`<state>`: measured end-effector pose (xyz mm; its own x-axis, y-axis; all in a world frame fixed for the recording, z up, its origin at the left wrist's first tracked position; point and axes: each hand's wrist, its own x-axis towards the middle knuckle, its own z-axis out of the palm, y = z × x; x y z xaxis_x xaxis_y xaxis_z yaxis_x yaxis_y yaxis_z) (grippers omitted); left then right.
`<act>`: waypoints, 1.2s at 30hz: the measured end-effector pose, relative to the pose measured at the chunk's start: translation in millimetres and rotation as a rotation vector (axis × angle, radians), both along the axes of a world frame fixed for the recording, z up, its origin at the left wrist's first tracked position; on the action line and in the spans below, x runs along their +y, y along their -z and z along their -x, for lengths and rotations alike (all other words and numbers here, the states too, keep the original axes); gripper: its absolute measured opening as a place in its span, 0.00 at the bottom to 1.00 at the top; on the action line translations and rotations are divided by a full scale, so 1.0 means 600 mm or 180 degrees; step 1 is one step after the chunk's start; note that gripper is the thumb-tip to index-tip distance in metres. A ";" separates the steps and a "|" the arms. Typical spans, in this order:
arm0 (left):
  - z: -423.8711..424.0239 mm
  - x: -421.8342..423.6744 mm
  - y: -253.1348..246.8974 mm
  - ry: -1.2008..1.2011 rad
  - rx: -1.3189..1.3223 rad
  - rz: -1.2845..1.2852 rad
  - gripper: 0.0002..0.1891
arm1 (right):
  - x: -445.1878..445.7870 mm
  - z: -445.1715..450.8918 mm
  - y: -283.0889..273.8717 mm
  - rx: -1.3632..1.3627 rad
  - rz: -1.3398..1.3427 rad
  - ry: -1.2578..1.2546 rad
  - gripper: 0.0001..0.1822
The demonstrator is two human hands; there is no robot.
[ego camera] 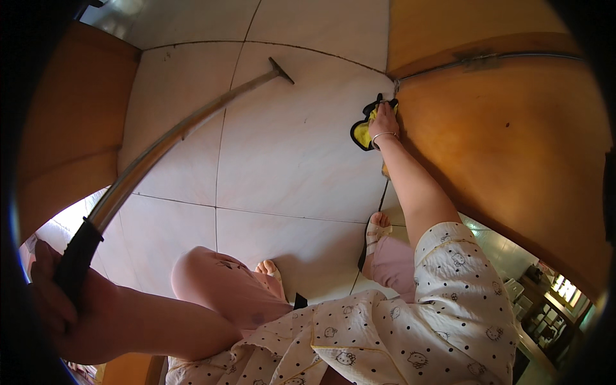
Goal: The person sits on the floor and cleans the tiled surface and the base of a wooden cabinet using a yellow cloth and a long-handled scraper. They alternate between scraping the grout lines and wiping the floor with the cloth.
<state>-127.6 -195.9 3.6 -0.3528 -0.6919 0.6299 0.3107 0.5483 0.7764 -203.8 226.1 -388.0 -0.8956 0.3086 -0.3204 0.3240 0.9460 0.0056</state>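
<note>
My left hand (pixel 53 293) is wrapped around the black grip (pixel 79 262) of a long-handled scraper (pixel 168 139). Its metal shaft reaches out over the floor and ends in a narrow T-shaped blade (pixel 281 71). Whether the blade touches the tiles, I cannot tell. Low at the right, my right hand (pixel 385 122) holds a yellow cloth with black edging (pixel 361 134) against the bottom corner of an orange-brown wooden door or panel (pixel 481 154). The palm and fingers cover part of the cloth.
Pale floor tiles (pixel 288 159) with dark joints spread below me. Another brown wooden panel (pixel 72 115) stands on the left. My sandalled feet (pixel 378 236) are on the tiles. Beyond the right panel, furniture (pixel 544 317) and a bright window (pixel 565 291) appear.
</note>
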 end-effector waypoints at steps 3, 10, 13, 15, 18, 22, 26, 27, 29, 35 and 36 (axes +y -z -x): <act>0.016 0.039 0.001 -0.0608 -0.0631 0.0726 0.14 | 0.049 0.046 0.036 0.0382 -0.0138 -0.0055 0.33; -0.062 -0.058 0.006 0.1606 0.1194 -0.1038 0.15 | 0.031 0.158 -0.058 -0.0123 0.0160 0.0588 0.26; -0.075 -0.089 0.013 0.1966 0.1117 -0.1210 0.15 | -0.006 0.102 -0.047 -0.0183 -0.0080 0.0187 0.27; -0.070 -0.089 0.018 0.1882 0.1135 -0.1247 0.15 | -0.009 0.066 -0.012 -0.0172 -0.0330 0.0211 0.28; -0.068 -0.081 0.012 0.1631 0.1147 -0.1181 0.14 | -0.027 0.038 -0.014 -0.0172 -0.0219 0.0244 0.30; -0.060 -0.040 0.001 0.1087 0.1130 -0.1044 0.14 | -0.002 0.085 0.005 0.0061 -0.0926 -0.0215 0.33; -0.059 -0.043 -0.004 0.1099 0.1168 -0.1071 0.15 | -0.029 0.125 -0.056 -0.0110 0.0075 0.0657 0.32; -0.066 -0.059 -0.008 0.1653 0.1176 -0.1154 0.15 | -0.029 0.132 -0.071 -0.0147 0.0160 0.0675 0.32; -0.079 -0.077 -0.009 0.1859 0.1152 -0.1170 0.15 | -0.013 0.128 -0.053 0.0069 0.0142 0.0505 0.31; -0.065 -0.050 0.006 0.1341 0.1114 -0.0926 0.15 | 0.040 0.030 0.029 0.0763 0.0376 -0.0337 0.33; -0.069 -0.054 0.002 0.1475 0.1136 -0.0974 0.16 | 0.040 0.035 0.028 0.0815 0.0392 -0.0320 0.33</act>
<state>-86.2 -228.3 2.2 -0.4630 -0.6850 0.5625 0.7288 0.0670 0.6815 -225.0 250.2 -405.1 -0.9762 0.1870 -0.1098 0.2047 0.9619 -0.1811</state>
